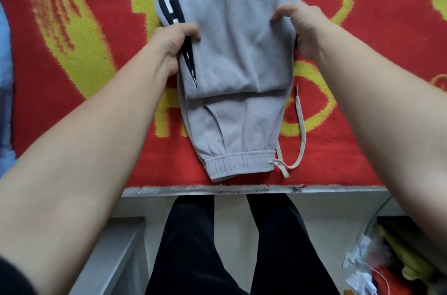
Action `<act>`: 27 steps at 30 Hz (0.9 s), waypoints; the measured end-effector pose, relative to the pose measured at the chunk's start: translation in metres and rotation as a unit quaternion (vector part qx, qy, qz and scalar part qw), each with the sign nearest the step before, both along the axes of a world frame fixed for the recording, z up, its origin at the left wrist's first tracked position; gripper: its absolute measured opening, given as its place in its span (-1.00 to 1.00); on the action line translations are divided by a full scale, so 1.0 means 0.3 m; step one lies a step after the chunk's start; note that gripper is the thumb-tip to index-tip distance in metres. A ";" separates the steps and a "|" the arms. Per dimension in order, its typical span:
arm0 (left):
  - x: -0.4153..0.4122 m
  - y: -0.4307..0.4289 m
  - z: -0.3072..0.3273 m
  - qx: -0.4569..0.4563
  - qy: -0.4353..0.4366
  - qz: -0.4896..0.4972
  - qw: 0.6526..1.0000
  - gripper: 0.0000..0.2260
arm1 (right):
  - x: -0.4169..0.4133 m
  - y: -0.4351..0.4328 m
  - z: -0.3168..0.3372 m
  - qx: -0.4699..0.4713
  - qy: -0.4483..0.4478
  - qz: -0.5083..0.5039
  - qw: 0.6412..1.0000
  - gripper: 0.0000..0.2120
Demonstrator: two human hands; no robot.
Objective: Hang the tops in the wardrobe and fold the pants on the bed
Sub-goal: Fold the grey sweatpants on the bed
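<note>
The grey sweatpants [232,72] lie in the middle of the frame on the bed, over a red and yellow blanket [84,53]. They are partly folded: the leg part is doubled back over the hip part, its lower edge lying across the middle of the garment. The elastic waistband [239,164] sits at the bottom, close to the bed's near edge [242,189], and the pale drawstring [298,125] loops out loose to the right of it. A black and white stripe [170,8] shows along the left side, near the top.

The left hand [173,39] has its grip clamped on the left edge of the folded layer, thumb on top and fingers tucked under the cloth. The right hand [302,24] pinches the right edge the same way, a little higher in the frame. Both hold the upper layer, which seems lifted slightly off the layer beneath.

The step in hand looks like the next fold of these pants. To do it well, both edges should travel together so the layer stays square, and the side seams should line up over the part below. The drawstring is best tucked inside first, or it will trail out. Pressing the crease flat afterwards would stop the thick fleece from springing open.

No tops or wardrobe are in view. At the bottom of the frame are the person's dark trousers [191,246] and some clutter [387,265] on the floor at lower right.
</note>
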State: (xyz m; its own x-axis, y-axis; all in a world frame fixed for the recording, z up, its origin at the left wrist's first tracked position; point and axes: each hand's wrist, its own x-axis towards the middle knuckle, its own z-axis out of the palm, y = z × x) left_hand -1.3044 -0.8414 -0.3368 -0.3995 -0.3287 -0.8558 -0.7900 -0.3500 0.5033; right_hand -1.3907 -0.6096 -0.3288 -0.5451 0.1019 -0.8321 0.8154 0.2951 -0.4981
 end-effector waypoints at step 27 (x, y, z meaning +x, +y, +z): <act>0.481 -0.016 0.067 -0.139 0.111 -0.336 0.925 -0.39 | 0.465 0.379 0.049 0.107 0.257 0.565 0.777 -0.45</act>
